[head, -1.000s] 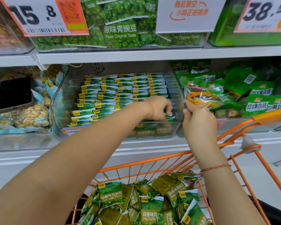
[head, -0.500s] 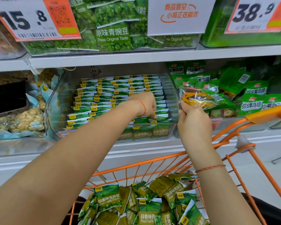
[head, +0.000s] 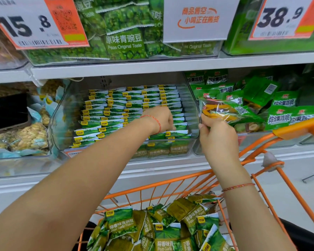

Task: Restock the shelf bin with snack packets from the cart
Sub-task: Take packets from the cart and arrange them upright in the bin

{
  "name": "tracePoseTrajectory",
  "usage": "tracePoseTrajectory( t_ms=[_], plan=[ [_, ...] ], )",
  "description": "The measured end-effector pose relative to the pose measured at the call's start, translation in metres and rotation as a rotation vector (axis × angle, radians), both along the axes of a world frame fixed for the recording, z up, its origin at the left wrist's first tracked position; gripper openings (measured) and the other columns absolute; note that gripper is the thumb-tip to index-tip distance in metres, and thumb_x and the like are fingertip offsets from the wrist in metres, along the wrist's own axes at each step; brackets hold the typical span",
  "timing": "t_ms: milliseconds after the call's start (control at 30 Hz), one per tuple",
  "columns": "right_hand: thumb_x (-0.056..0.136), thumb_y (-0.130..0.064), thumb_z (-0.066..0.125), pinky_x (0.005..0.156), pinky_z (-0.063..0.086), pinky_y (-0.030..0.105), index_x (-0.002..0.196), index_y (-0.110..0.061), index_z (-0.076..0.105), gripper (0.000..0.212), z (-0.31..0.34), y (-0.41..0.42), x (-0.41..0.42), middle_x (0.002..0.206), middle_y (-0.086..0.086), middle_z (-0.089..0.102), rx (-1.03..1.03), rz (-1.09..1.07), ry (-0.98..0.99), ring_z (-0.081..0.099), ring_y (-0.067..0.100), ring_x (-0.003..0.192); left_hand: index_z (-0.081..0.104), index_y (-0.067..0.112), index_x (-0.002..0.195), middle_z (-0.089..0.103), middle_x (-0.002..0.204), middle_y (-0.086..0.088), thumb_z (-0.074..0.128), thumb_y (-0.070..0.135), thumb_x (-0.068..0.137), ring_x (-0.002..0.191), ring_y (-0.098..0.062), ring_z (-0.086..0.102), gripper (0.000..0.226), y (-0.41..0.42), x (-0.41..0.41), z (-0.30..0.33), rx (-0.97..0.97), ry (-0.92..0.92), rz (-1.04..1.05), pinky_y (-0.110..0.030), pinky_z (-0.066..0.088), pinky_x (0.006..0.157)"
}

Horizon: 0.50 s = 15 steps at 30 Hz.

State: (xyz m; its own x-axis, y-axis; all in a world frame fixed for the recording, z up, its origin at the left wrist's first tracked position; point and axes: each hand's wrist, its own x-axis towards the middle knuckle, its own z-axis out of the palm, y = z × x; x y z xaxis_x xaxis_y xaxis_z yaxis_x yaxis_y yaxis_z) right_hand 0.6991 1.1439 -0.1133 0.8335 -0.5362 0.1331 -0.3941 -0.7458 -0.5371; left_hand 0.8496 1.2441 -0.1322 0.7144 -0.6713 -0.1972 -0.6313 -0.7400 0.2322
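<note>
A clear shelf bin (head: 191, 107) on the middle shelf holds rows of upright green snack packets (head: 116, 109). My left hand (head: 161, 118) reaches into the bin's right-hand row, its fingers curled down among the packets and pinching one packet's edge. The fingertips are partly hidden. My right hand (head: 216, 136) grips the rim of the bin's right wall. Below my arms, the orange cart (head: 152, 185) holds a loose pile of green garlic pea packets (head: 123, 225).
A dark phone (head: 7, 113) lies on peanut packets in the left bin. The right bin holds green mixed-crisp packets (head: 279, 116). Original-taste pea packets (head: 124, 42) and price signs (head: 25, 24) are overhead. The cart's orange handle (head: 301, 127) juts in at right.
My left hand has shifted from the bin's front right corner a little further back and left along the packet row. My right hand has stayed on the bin's right wall.
</note>
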Motion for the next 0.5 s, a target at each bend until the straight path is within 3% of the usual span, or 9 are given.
tracePoseTrajectory(
  t_ms=[67,133,233,333,400,467,500],
  plan=[
    [0.098,-0.019,0.05,0.067,0.048,0.033,0.126,-0.019,0.062,0.031,0.01,-0.002,-0.005,0.096,0.017,0.068,0.047,0.044,0.046,0.061,0.033,0.083,0.073,0.018,0.093,0.07,0.084,-0.002,0.053,0.041,0.095,0.08,-0.021,0.063,0.03,0.013,-0.013,0.001,-0.206,-0.017,0.066,-0.029,0.05,0.066],
    [0.097,-0.02,0.052,0.074,0.049,0.034,0.131,-0.019,0.058,0.035,0.022,0.0,-0.012,0.103,0.015,0.069,0.04,0.068,0.047,0.062,0.031,0.086,0.072,0.017,0.09,0.07,0.082,-0.002,0.051,0.039,0.096,0.078,-0.02,0.062,0.031,0.027,-0.034,0.009,-0.436,-0.074,0.1,-0.031,0.049,0.069],
    [0.096,-0.021,0.053,0.091,0.046,0.033,0.131,-0.018,0.059,0.036,0.041,0.015,-0.027,0.122,0.008,0.066,-0.02,0.114,-0.021,0.062,0.028,0.107,0.071,0.011,0.082,0.066,0.069,-0.003,0.051,0.037,0.094,0.068,-0.016,0.059,0.035,0.052,-0.082,0.029,-0.709,-0.042,0.047,-0.03,0.043,0.063],
    [0.094,-0.022,0.055,0.091,0.048,0.033,0.116,-0.016,0.069,0.026,0.057,0.032,-0.048,0.115,0.004,0.069,-0.049,0.246,-0.024,0.063,0.023,0.104,0.07,0.016,0.079,0.066,0.068,-0.001,0.049,0.036,0.092,0.061,-0.003,0.055,0.032,0.085,-0.138,0.04,-0.888,0.031,-0.026,-0.021,0.039,0.058],
    [0.093,-0.024,0.058,0.073,0.049,0.025,0.099,-0.013,0.075,0.021,0.063,0.039,-0.065,0.091,-0.001,0.072,-0.003,0.353,0.098,0.064,0.018,0.083,0.069,0.019,0.079,0.065,0.068,0.001,0.047,0.042,0.091,0.063,-0.005,0.056,0.034,0.108,-0.17,0.037,-0.789,0.109,-0.065,-0.023,0.042,0.059],
    [0.091,-0.023,0.061,0.055,0.046,0.02,0.085,-0.008,0.075,0.021,0.061,0.044,-0.084,0.069,-0.009,0.066,0.018,0.451,0.329,0.06,0.012,0.064,0.069,0.024,0.085,0.063,0.07,0.005,0.049,0.045,0.091,0.067,-0.011,0.057,0.03,0.128,-0.188,0.021,-0.454,0.16,-0.103,-0.027,0.042,0.062],
    [0.09,-0.021,0.062,0.057,0.05,0.022,0.083,-0.006,0.074,0.021,0.055,0.045,-0.093,0.067,-0.005,0.066,0.001,0.483,0.465,0.061,0.013,0.064,0.07,0.025,0.093,0.063,0.073,0.007,0.051,0.043,0.094,0.071,-0.012,0.057,0.027,0.135,-0.196,0.011,-0.251,0.173,-0.134,-0.027,0.042,0.063]
  ],
)
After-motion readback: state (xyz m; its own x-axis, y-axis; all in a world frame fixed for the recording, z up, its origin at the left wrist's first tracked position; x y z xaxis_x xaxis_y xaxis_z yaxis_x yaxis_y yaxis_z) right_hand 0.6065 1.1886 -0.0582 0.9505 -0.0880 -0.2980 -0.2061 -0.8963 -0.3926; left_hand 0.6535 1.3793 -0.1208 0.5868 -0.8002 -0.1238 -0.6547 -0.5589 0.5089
